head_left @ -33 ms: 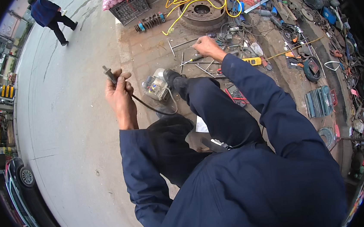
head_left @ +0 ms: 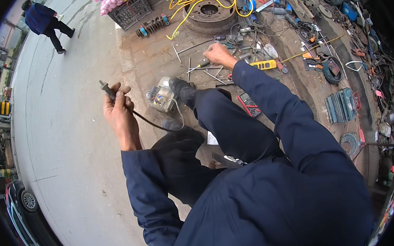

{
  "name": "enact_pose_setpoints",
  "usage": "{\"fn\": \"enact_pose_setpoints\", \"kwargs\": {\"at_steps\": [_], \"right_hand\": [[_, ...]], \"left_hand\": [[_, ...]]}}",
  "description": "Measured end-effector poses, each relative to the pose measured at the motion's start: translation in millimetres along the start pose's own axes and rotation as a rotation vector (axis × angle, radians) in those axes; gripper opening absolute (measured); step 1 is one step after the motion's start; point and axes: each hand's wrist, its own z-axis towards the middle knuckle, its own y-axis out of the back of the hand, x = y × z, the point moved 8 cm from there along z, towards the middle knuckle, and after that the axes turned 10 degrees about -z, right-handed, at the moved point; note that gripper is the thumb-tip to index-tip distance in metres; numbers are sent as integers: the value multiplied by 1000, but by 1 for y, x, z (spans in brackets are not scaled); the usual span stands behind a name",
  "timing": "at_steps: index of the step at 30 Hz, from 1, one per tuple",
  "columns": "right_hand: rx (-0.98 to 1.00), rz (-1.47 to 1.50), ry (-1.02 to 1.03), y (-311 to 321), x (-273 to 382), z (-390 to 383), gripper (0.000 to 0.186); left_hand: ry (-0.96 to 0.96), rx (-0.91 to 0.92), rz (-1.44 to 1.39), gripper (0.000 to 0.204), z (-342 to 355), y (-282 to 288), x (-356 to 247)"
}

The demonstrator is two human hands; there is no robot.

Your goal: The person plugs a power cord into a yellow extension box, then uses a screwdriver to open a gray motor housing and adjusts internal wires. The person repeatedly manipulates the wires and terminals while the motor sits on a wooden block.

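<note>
Connector [head_left: 106,89], dark with a pale tip, sits at ten o'clock in my head view, the tip pointing up toward eleven. My left hand [head_left: 120,112] has it pinched firmly between thumb and fingers. Out of that same hand, toward four o'clock, runs a black cable [head_left: 149,123], which loops back up beside a pale, partly clear unit [head_left: 163,96] on the ground, just by the person's shoe [head_left: 182,89]. At one o'clock I have the right hand [head_left: 219,54], its fingers bunched narrow above scattered tools; from this camera I cannot tell whether they hold anything. A yellow handheld device [head_left: 263,65] lies at two o'clock, near that sleeve. Beyond, past twelve, a yellow hose [head_left: 180,2] drapes over a rusty wheel [head_left: 197,23]; at eleven stands a black crate [head_left: 127,13].
</note>
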Motion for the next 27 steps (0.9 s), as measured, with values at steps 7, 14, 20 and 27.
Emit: {"fn": "enact_pose_setpoints", "kwargs": {"at_steps": [7, 14, 20, 27], "right_hand": [[113, 100, -605, -97, -250, 11, 33], [-333, 335, -955, -97, -438, 41, 43], [-534, 574, -1054, -108, -545, 68, 54], [-562, 1331, -838, -104, -512, 82, 26]], "left_hand": [[68, 93, -17, 43, 35, 13, 1], [36, 6, -30, 51, 77, 69, 30], [79, -34, -54, 52, 89, 88, 59], [50, 100, 12, 43, 95, 72, 30]]}}
